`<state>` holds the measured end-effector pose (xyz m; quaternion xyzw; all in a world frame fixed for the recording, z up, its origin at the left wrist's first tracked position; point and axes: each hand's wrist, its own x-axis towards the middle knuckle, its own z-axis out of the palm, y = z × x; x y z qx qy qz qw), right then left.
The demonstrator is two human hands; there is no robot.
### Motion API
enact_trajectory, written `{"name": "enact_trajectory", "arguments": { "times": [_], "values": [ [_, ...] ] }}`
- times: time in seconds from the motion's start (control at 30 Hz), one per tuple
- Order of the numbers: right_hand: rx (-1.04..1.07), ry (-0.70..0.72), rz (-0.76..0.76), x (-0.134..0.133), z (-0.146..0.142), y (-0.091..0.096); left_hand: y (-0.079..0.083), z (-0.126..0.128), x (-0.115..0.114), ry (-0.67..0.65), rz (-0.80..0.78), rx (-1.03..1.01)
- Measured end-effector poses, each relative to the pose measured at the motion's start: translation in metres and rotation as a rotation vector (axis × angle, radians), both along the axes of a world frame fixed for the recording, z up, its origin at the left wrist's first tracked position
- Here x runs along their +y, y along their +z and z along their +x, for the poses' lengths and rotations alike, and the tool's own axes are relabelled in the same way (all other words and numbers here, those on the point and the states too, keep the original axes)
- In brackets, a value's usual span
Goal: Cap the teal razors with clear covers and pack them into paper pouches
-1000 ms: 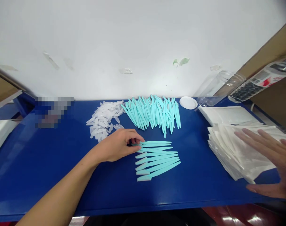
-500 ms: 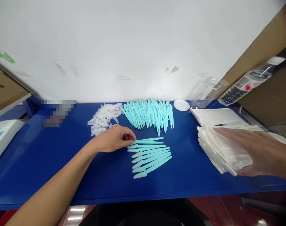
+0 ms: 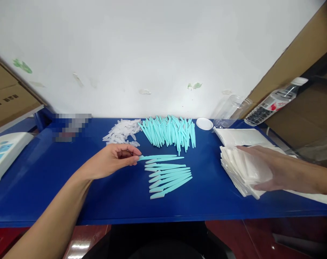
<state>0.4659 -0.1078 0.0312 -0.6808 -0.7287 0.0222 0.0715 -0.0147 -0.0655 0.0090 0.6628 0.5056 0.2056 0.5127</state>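
Note:
My left hand point(image 3: 117, 160) pinches the blade end of a turquoise eyebrow razor point(image 3: 160, 157) between thumb and fingertips. Just below it, several more of these razors point(image 3: 169, 176) lie side by side in a loose row, their narrow handles pointing right. My right hand point(image 3: 263, 169) is closed around a stack of white translucent plastic bags point(image 3: 233, 169), with the thumb along the near side. Behind the row is a heap of the same razors point(image 3: 166, 131). Left of that heap lies a pile of small whitish plastic caps point(image 3: 121, 131).
Everything lies on a blue table point(image 3: 112, 201) against a white wall. At the back right are a round white lid point(image 3: 204, 123), a clear jar point(image 3: 229, 111) and a tilted bottle point(image 3: 276, 102). A white device point(image 3: 9, 151) and a cardboard box point(image 3: 12, 97) stand at left.
My left hand has moved left, drawing one razor out of line with the row. My right hand stays on the bags. The view has shifted slightly.

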Motion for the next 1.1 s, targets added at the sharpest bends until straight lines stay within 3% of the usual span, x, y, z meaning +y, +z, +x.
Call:
{"name": "enact_trajectory", "arguments": {
  "times": [0.1,0.23,0.33,0.5,0.67,0.87,1.1],
  "values": [
    [0.068,0.03,-0.057,-0.005,0.007,-0.003,-0.003,0.0,-0.003,0.008,-0.014,0.002],
    [0.154,0.174,-0.147,-0.003,0.02,-0.019,-0.009,0.002,-0.003,-0.005,-0.009,-0.012],
    [0.122,0.234,-0.194,0.005,0.025,-0.029,-0.016,0.005,-0.003,-0.024,-0.001,-0.005],
    [-0.042,0.251,-0.259,0.021,0.033,-0.018,-0.023,0.01,-0.005,-0.056,-0.023,0.02],
    [0.033,0.244,-0.362,0.025,0.048,-0.012,-0.02,0.014,-0.01,-0.047,-0.032,-0.001],
    [0.129,0.164,-0.284,0.019,0.067,-0.024,-0.019,0.007,-0.015,-0.03,-0.031,-0.031],
    [0.206,0.083,0.05,0.011,0.051,-0.038,-0.026,-0.002,-0.017,0.004,-0.033,-0.073]
  ]
}}
